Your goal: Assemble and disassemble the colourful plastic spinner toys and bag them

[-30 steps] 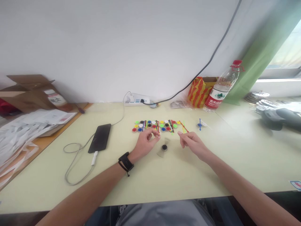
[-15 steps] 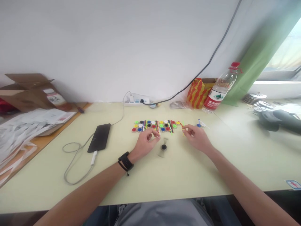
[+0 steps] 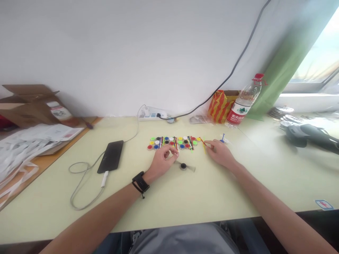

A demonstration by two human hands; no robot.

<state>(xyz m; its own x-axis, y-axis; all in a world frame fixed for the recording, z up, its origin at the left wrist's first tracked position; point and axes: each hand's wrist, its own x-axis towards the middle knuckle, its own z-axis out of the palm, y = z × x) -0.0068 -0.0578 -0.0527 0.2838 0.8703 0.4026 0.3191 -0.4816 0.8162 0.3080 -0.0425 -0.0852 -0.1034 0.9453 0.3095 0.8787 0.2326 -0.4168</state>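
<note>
Our left hand curls nearly closed, our right hand, fingers bent, meets the red stick, and we cannot tell whether either pinches anything. The black spinner sits on the table between them, probably to give its blurred blades room

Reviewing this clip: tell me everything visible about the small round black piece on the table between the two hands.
The small round black piece has a dark, disc-like centre, perhaps plastic. A pale, blurred arm reaches out rightward, with a fainter streak on the opposite side; the blur suggests spinning. It sits on the pale tabletop, nearer the left hand than the right hand. Neither hand holds it; whether the left fingertips touch the streak is unclear.
</note>
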